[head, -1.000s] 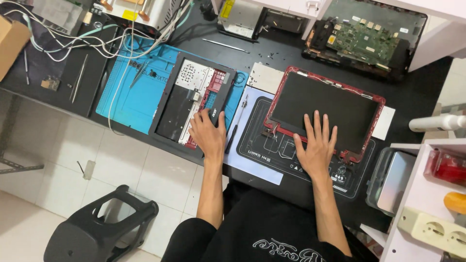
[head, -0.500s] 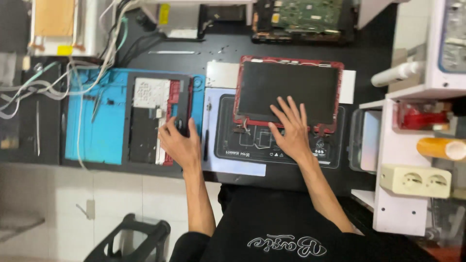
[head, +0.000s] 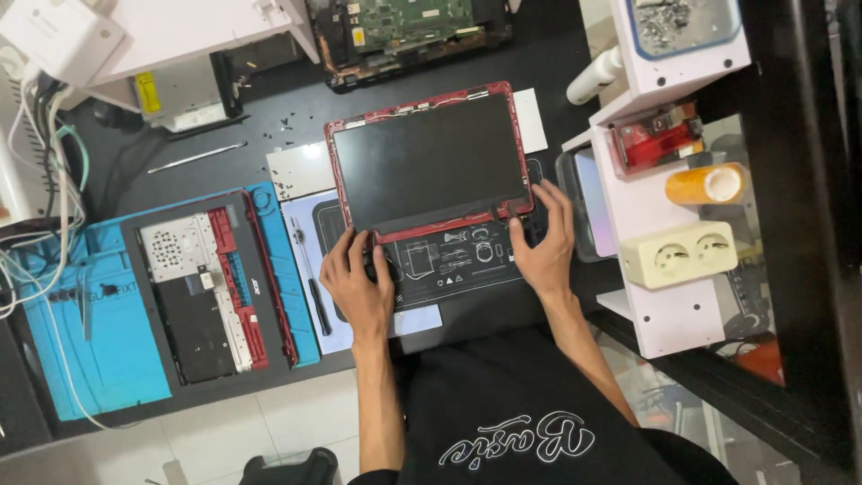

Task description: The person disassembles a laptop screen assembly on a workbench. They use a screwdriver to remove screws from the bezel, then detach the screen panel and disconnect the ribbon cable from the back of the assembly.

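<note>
Two hands, left hand and right hand, fingers gripping red-framed laptop screen, long axis left-right

two hands are in the centre of the frame: the left hand and the right hand. one red-framed laptop screen lies upper centre. one opened laptop base sits at the left on one blue mat. one green circuit board is at the top. one screwdriver lies left of centre. one white double socket, one orange cylinder and one red box are at the right.
</note>
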